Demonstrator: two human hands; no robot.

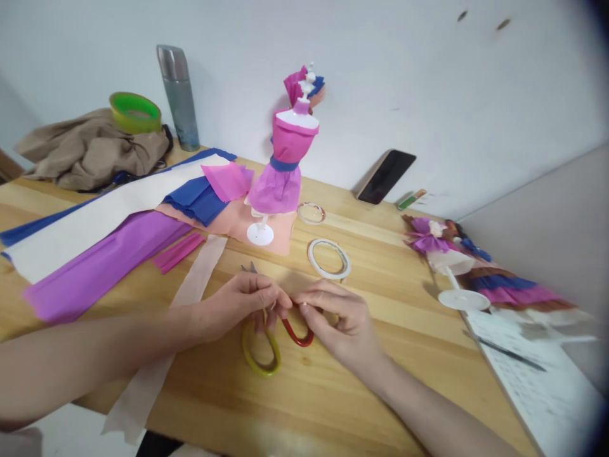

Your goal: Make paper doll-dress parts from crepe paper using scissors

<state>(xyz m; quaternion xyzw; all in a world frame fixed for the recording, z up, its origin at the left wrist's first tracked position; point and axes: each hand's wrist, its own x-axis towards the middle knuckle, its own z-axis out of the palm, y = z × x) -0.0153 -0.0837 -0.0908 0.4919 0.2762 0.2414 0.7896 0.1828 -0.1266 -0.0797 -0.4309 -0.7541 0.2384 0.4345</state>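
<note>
Both of my hands meet over the table, fingers bent inward. The thumb and fingers of my left hand are drawn together, and those of my right hand face them just beside. Whether either pinch is fully closed, or has anything small within it, I cannot tell: the fingers hide the spot.

Directly beneath and between the hands lie the scissors. The yellow loop is on the near side of my left hand, the red loop is by my right fingertips, and the blades stick out beyond my left knuckles. Hazard: a sideways slip of the left hand could bring the knuckles against the points. Hazard: a knuckle hooking a loop could swing the blades round.

A pale paper strip runs under my left forearm and past the near edge of the table. Pulling that arm back could drag or crease it, as thin paper offers little resistance.

Beyond the right hand lies a white tape roll; a fast outward reach could knock it away. Farther off, the dress form stands on a small round base over a peach sheet. Likely fault: tugging that sheet could tip the form, since the base is narrow for its height.
</note>
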